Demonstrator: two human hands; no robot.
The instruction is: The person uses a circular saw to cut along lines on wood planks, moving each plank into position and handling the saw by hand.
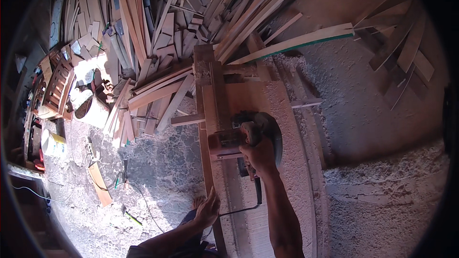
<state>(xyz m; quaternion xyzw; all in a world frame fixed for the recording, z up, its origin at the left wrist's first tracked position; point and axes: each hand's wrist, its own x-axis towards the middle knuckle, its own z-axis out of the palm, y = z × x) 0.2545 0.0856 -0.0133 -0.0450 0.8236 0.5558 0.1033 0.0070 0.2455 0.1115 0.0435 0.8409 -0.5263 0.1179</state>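
Note:
My right hand point(259, 155) is closed round the handle of a circular saw point(228, 143). The saw's dark round blade guard point(272, 131) shows to the right of that hand. Beneath the saw lies a long bench covered in sawdust point(294, 162), with a brown wooden board point(248, 96) at its far part. A darker narrow strip of wood point(220, 95) runs lengthwise beyond the saw. Nearer to me, my left hand point(208, 210) grips the edge of a long wooden plank point(207, 165) along the bench's left side. The blade itself is hidden.
A heap of wooden offcuts point(179, 33) spreads beyond the bench, and more curved pieces point(406, 48) lie at far right. A black power cord point(241, 209) trails from the saw. White buckets point(93, 110) and a slatted wooden piece point(58, 86) stand at left.

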